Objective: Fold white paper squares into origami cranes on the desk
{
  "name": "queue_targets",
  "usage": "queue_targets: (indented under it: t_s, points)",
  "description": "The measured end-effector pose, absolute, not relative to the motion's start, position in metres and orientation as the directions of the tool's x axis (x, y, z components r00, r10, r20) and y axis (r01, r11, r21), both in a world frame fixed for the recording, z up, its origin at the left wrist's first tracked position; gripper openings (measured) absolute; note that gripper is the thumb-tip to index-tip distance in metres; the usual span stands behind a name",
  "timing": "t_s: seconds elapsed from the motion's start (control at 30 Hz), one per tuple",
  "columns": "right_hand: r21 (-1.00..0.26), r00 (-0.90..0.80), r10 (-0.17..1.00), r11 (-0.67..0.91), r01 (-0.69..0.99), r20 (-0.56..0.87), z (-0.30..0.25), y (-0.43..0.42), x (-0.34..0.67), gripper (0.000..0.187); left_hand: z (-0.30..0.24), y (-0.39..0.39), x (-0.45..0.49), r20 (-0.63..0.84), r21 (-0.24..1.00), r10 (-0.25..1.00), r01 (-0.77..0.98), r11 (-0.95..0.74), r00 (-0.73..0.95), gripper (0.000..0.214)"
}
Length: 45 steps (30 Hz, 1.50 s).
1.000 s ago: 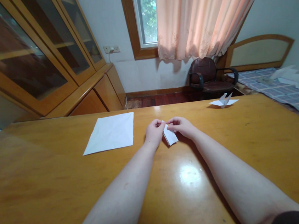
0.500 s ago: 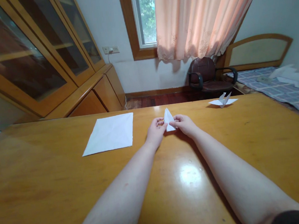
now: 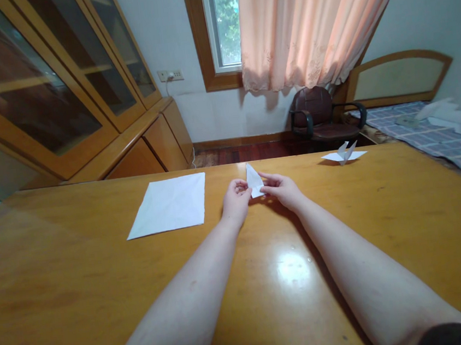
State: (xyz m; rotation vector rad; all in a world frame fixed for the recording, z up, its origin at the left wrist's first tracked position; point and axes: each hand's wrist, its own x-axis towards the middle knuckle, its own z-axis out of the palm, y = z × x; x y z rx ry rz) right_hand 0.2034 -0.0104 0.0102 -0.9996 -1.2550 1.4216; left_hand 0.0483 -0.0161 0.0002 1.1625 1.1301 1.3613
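Between my hands is a small piece of folded white paper [image 3: 254, 181], its narrow point facing away from me. My left hand [image 3: 236, 198] pinches its lower left edge, thumb on the near side. On the opposite side my right hand [image 3: 280, 189] grips the lower right part between thumb and fingers. The paper is held just over the wooden table [image 3: 258, 279], near its far edge. Parts of the fingers behind the paper are hidden.
A flat white paper sheet [image 3: 170, 205] lies left of my hands. Toward the far right edge stands a folded paper crane [image 3: 344, 153]. Beyond the table are a brown armchair [image 3: 315, 111], a bed [image 3: 436, 129] and a glass-door cabinet [image 3: 61, 91].
The folded paper has tilted, its point shifting slightly left and its base rising a little. My right fingers have moved up along its right side. The sheet and crane stay put.
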Motion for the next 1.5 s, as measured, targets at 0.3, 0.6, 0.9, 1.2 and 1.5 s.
queue_targets:
  t_s: [0.3,0.6,0.9,1.2,1.5]
  points:
    - [-0.990,-0.146,0.987,0.042,-0.133,0.061,0.0069,-0.0071,0.2047,0.047,0.0009,-0.0170,0.0522,0.028,0.985,0.999,-0.170,-0.020,0.041,0.017]
    - [-0.999,-0.056,0.998,-0.013,-0.035,-0.011,0.0064,-0.0086,0.2052,0.020,-0.0056,-0.0162,0.0510,-0.011,0.979,0.997,-0.202,0.026,0.073,0.012]
    - [-0.999,-0.112,0.993,-0.043,-0.017,-0.041,0.0049,-0.0083,0.2069,0.027,-0.0011,-0.0183,0.0472,-0.065,0.990,0.993,-0.116,0.076,0.096,0.016]
    - [-0.988,-0.107,0.991,0.066,-0.141,0.082,0.0038,-0.0048,0.2038,0.035,-0.0018,-0.0171,0.0510,0.048,0.990,0.999,-0.131,-0.047,0.006,0.022]
    - [-0.983,-0.130,0.991,0.004,-0.181,0.028,0.0030,-0.0051,0.2033,0.038,-0.0063,-0.0151,0.0484,0.035,0.994,0.999,-0.100,-0.036,-0.007,0.025]
